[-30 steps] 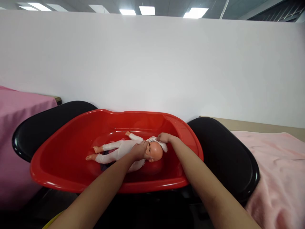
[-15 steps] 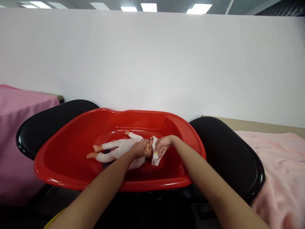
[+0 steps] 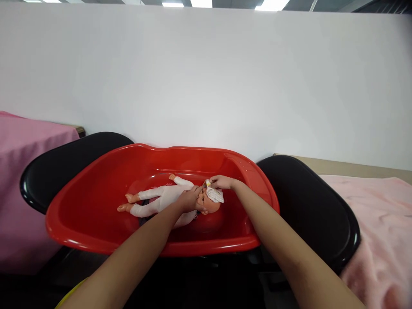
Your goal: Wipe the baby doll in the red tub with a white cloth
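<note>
Pink cloth, far left: pink cloth [image 3: 28, 171] draped over a raised surface, cut off by the frame edge.
Black pad, left: black pad [image 3: 67, 165] under the tub's left end.
Tub: red tub [image 3: 96, 240], lying across both black pads, against the white wall [image 3: 206, 77].
Doll: doll [image 3: 161, 199] in a white suit, on its back in the tub's middle, feet to the left, head to the right.
Left hand: left hand [image 3: 188, 198] rests on the doll's chest and chin; fingers curled against the doll, though whether they truly grip cannot be told.
Washcloth: small white washcloth [image 3: 215, 194] lying over the doll's forehead.
Right hand: right hand [image 3: 221, 182] at the top of the doll's head, fingers pinched on the washcloth's edge.
Black pad, right: second pad [image 3: 309, 206] under the tub's right end.
Pink towel, far right: pink towel [image 3: 380, 223] spread on the surface [image 3: 337, 165].
Risk: the thin pinch could let the washcloth slide off the rounded head; pressure on the chest could shift the doll on the slick tub floor.
Unclear: water in the tub cannot be made out; the doll's face is partly covered; the dark object beneath the doll is hidden.
</note>
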`<state>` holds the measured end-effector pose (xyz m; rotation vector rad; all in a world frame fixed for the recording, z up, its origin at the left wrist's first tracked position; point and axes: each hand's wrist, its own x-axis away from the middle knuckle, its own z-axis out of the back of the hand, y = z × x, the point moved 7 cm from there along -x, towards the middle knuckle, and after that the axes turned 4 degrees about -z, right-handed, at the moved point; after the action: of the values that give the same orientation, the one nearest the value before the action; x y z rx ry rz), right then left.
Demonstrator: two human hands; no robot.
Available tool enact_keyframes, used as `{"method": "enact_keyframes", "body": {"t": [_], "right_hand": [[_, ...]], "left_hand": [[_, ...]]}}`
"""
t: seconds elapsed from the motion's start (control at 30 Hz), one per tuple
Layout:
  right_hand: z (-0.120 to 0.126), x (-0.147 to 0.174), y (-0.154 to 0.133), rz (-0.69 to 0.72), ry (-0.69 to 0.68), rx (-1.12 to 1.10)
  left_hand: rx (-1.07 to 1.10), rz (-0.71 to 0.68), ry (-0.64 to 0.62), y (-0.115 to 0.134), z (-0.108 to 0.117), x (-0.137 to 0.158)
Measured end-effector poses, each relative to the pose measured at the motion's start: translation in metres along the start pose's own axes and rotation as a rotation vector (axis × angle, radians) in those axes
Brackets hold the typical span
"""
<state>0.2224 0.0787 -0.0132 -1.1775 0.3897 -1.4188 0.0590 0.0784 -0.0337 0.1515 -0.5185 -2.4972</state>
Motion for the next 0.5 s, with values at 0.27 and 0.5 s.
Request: {"method": "enact_keyframes", "body": {"t": [0.27,0.5], "right_hand": [[-0.018,0.006,0.006,-0.032,-0.254,0.317],[-0.017,0.003,0.017,-0.087,-0.226,0.325]], "left_hand": [[0.058,0.014,0.007,0.0,0.003,0.001],[0.074,0.015,-0.03,0.0,0.002,-0.002]]}}
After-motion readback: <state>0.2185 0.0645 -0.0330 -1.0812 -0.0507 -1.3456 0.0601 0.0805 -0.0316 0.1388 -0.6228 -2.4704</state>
